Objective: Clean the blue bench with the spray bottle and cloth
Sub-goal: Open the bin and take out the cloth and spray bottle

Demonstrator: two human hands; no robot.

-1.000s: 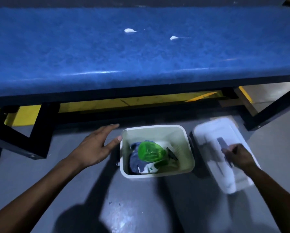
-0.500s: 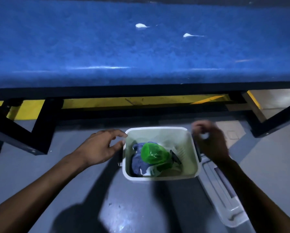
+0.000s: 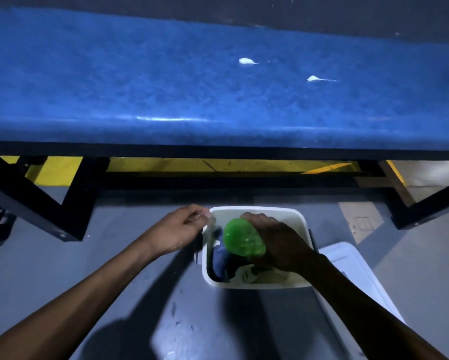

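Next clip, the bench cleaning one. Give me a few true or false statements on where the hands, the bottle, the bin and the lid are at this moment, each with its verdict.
1. The right hand grips the green spray bottle inside the white bin. True.
2. The left hand holds the blue cloth. False: it is at the bin's left rim; the cloth lies in the bin.
3. Two white blobs sit on the blue bench. True.
4. The white lid covers the bin. False: it lies on the floor to the bin's right.
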